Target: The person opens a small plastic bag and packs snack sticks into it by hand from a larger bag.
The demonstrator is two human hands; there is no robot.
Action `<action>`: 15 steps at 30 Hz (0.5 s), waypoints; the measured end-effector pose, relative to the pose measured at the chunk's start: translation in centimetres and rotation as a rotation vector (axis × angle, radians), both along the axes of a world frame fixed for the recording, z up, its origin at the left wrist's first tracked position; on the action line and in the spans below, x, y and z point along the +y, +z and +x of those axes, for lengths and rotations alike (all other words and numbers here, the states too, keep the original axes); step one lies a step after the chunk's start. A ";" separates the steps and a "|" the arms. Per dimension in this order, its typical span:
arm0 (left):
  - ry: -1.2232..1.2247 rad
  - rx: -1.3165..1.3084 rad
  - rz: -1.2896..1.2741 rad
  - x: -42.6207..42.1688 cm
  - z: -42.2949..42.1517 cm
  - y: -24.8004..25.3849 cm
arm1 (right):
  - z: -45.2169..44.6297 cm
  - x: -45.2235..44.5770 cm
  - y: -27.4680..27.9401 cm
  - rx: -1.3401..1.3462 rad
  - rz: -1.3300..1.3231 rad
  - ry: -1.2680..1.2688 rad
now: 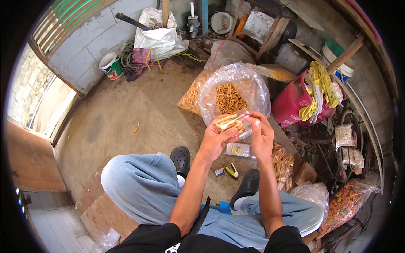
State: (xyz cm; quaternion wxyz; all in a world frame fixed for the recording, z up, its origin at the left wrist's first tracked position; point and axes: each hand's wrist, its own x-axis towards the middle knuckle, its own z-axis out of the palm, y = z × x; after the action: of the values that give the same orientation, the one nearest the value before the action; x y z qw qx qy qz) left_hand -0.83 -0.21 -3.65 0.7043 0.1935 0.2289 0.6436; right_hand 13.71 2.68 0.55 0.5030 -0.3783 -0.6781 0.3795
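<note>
A small clear plastic bag of snack sticks [231, 124] is held up between my two hands. My left hand [212, 141] is closed around its lower left side, thumb across the front. My right hand [262, 134] pinches the upper right edge of the bag. Behind it stands a large clear plastic sack [260, 84], its mouth open on loose brown snack sticks [230, 99]. Below my hands lie a pack of clear plastic bags [238, 149], a yellow-green stapler [231, 170] and a small blue-and-white box [220, 172]. Filled snack packets [282, 162] are piled beside my right forearm.
A pink bin [291, 101] draped with yellow cloth [318, 88] stands at right. Farther down is a bag of colourful snacks [348, 206]. A paint bucket [111, 66] and white sack [157, 40] sit by the back wall. Crumbs [136, 128] lie on the concrete floor.
</note>
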 end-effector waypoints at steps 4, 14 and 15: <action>-0.043 0.011 -0.023 0.0 0.0 -0.2 | 0.0 0.2 0.2 -0.128 0.057 0.097; 0.082 -0.221 -0.167 1.0 -3.7 -3.6 | 3.7 5.9 -3.3 0.103 -0.325 -0.288; 0.083 -0.220 -0.171 1.0 -4.0 -4.2 | 4.3 7.3 -5.0 -0.009 -0.303 -0.322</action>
State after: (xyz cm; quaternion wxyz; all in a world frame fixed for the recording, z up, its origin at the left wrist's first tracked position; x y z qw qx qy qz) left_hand -4.82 0.79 -7.82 0.7118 0.0516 0.2120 0.6676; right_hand 18.03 9.95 -4.46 0.4915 -0.5546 -0.5465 0.3900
